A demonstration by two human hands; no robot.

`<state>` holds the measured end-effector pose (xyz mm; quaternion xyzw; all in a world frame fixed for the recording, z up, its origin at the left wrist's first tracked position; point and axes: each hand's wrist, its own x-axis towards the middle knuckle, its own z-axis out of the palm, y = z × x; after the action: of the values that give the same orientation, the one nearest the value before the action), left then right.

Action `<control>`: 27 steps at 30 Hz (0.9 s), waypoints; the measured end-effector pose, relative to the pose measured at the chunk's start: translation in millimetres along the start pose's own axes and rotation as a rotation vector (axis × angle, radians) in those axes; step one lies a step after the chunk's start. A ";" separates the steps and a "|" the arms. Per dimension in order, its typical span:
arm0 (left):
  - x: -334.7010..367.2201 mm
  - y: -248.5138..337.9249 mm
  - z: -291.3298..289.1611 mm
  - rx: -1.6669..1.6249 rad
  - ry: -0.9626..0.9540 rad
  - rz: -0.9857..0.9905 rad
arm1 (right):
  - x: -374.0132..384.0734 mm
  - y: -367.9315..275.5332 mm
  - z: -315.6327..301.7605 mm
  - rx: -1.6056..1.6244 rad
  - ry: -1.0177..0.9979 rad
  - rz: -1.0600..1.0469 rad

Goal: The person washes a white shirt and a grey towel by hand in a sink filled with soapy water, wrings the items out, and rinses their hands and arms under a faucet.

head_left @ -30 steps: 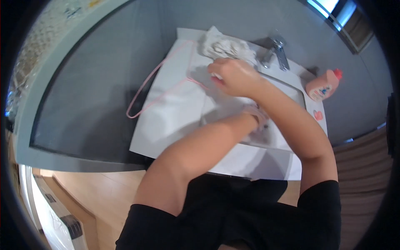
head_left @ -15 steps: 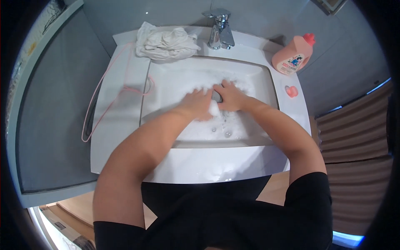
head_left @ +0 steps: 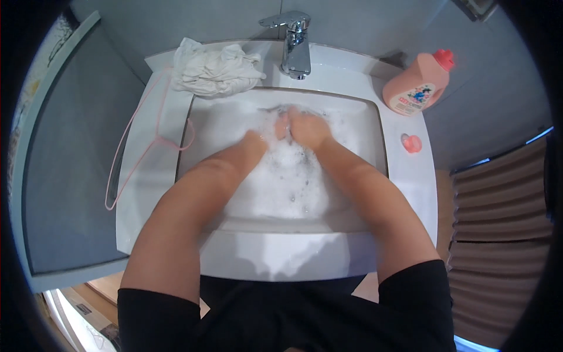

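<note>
Right hand (head_left: 309,129): fingers curled near back edge of sink (head_left: 275,224); cannot tell what they grip. Left hand (head_left: 258,141): mostly under foam (head_left: 275,188); finger opening, hold cannot be told. Any held thing hidden in sink. Handling in suds judged under way, unfinished; foam unrinsed. White cloth (head_left: 217,71) bunched, back-left corner of tabletop (head_left: 404,193); pink hanger (head_left: 157,139) bare, over left edge; pink bottle (head_left: 415,85), back-right corner.

"What's hidden mid-frame?"
"Foam (head_left: 293,188) covers most of the left hand (head_left: 257,141) and part of the right hand (head_left: 309,130); whether they hold anything, I can't tell."
"And upper right?"
"A framed thing (head_left: 477,8), cut off by the top edge."
</note>
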<state>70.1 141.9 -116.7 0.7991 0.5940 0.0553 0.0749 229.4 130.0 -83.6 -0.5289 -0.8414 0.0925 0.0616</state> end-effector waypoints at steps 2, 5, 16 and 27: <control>-9.8 14.3 -14.8 -0.155 -0.065 -0.070 | -0.7 -4.2 1.2 -0.058 0.039 0.087; -22.1 7.2 -32.7 0.032 -0.280 -0.097 | 1.3 -25.2 -21.0 -0.134 -0.159 0.088; -147.7 -9.3 -163.2 0.255 -0.041 0.229 | -90.8 -2.5 -165.5 -0.302 -0.223 0.020; -147.9 -13.4 -89.0 0.123 -0.116 0.349 | -102.1 -12.3 -53.4 -0.127 -0.218 -0.311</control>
<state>-0.9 8.9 -31.6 0.8948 0.4435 -0.0151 0.0491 273.5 37.6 -29.4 -0.3820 -0.9189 0.0854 -0.0496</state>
